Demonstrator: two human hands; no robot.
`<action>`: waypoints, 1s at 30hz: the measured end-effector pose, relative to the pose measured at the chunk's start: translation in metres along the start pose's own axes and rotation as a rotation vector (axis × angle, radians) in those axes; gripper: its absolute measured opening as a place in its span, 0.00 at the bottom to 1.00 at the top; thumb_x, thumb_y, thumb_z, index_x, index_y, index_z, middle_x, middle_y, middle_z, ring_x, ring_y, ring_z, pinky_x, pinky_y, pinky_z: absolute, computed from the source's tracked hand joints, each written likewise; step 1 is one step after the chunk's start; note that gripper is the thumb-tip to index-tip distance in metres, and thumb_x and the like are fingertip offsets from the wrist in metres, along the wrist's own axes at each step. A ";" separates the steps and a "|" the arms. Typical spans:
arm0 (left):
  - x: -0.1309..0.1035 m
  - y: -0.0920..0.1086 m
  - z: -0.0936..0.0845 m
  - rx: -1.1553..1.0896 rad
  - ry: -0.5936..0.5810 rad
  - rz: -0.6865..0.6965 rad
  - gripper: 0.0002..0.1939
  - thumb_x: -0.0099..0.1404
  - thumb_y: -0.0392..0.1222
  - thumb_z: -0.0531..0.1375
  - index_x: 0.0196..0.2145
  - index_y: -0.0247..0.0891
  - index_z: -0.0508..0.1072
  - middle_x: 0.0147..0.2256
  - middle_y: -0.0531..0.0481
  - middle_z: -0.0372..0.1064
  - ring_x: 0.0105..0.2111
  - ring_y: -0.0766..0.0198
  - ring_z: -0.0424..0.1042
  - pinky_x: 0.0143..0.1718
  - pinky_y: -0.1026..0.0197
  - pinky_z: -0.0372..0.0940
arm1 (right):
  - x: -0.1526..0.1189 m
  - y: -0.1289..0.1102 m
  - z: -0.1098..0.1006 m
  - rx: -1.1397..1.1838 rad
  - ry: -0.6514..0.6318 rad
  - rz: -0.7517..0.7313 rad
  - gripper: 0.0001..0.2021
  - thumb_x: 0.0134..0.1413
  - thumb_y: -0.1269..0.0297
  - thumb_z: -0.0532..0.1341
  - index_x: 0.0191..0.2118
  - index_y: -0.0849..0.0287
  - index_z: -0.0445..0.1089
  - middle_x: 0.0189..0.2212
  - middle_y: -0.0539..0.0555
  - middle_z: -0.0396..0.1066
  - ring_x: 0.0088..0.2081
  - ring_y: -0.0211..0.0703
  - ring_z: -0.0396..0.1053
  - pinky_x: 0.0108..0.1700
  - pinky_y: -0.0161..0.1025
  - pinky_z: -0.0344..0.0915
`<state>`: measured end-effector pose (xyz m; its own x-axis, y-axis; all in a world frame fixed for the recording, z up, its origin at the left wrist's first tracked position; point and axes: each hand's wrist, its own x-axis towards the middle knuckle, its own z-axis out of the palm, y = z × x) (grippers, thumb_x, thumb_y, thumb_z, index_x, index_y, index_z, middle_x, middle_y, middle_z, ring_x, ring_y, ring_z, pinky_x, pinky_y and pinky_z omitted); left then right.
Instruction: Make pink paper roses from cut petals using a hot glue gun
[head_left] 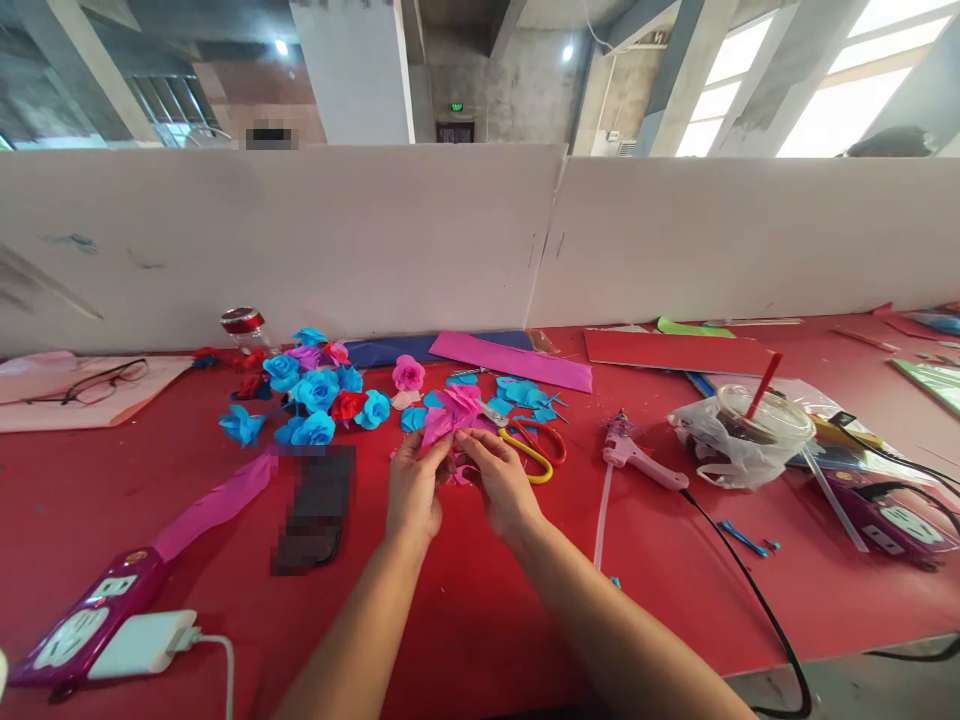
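Note:
A pink paper flower (454,408) is held up between both hands above the red table (450,620). My left hand (417,482) pinches its lower left side, and my right hand (498,474) pinches it from the lower right. The fingertips of the two hands nearly meet at its base. Scissors (536,450) with red and yellow handles lie just behind my right hand. Blue paper petals (525,395) are scattered beyond them. Behind my left hand is a finished-looking pink rose (409,373), beside a bunch of blue, red and purple paper roses (316,390).
A black phone (315,510) and purple power strip (97,615) lie left. To the right are a pink glue gun (637,455) with its cord, a bagged cup (761,420) and another power strip (892,515). A white partition (300,240) stands behind.

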<state>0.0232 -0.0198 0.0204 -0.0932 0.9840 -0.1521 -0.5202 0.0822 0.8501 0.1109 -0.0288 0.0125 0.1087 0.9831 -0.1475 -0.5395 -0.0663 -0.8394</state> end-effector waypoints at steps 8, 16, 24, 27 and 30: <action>0.003 -0.008 -0.001 -0.070 -0.132 -0.107 0.12 0.46 0.37 0.70 0.29 0.35 0.72 0.19 0.57 0.65 0.17 0.77 0.59 0.15 0.73 0.47 | 0.005 -0.001 -0.013 0.094 -0.052 0.013 0.11 0.37 0.61 0.71 0.28 0.61 0.75 0.22 0.48 0.70 0.22 0.32 0.62 0.26 0.32 0.58; -0.001 -0.013 -0.002 -0.043 -0.177 -0.147 0.13 0.48 0.38 0.70 0.33 0.38 0.74 0.27 0.54 0.71 0.22 0.74 0.65 0.22 0.71 0.56 | 0.008 0.000 -0.019 0.081 -0.077 0.003 0.12 0.38 0.58 0.70 0.25 0.61 0.72 0.20 0.47 0.67 0.21 0.32 0.61 0.26 0.33 0.58; -0.002 -0.005 0.002 0.091 -0.036 0.015 0.12 0.48 0.45 0.69 0.30 0.37 0.76 0.30 0.52 0.73 0.31 0.68 0.70 0.32 0.67 0.62 | 0.009 -0.003 -0.022 -0.087 -0.023 -0.111 0.10 0.39 0.60 0.69 0.25 0.61 0.73 0.21 0.47 0.68 0.24 0.31 0.60 0.29 0.31 0.55; 0.000 -0.007 0.001 0.114 -0.042 0.099 0.11 0.48 0.44 0.69 0.29 0.36 0.76 0.29 0.52 0.73 0.31 0.67 0.70 0.35 0.65 0.63 | 0.008 -0.003 -0.021 -0.102 -0.032 -0.119 0.10 0.39 0.59 0.68 0.24 0.61 0.72 0.21 0.47 0.68 0.23 0.32 0.59 0.28 0.32 0.55; -0.001 -0.009 0.000 0.172 -0.042 0.189 0.09 0.51 0.43 0.68 0.29 0.37 0.77 0.29 0.52 0.73 0.31 0.67 0.70 0.36 0.65 0.64 | 0.008 -0.003 -0.021 -0.131 -0.012 -0.127 0.10 0.39 0.58 0.68 0.24 0.61 0.71 0.20 0.47 0.67 0.23 0.32 0.59 0.27 0.32 0.54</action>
<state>0.0278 -0.0217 0.0132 -0.1378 0.9898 0.0352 -0.3443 -0.0812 0.9353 0.1309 -0.0242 0.0025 0.1589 0.9868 -0.0303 -0.4083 0.0378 -0.9120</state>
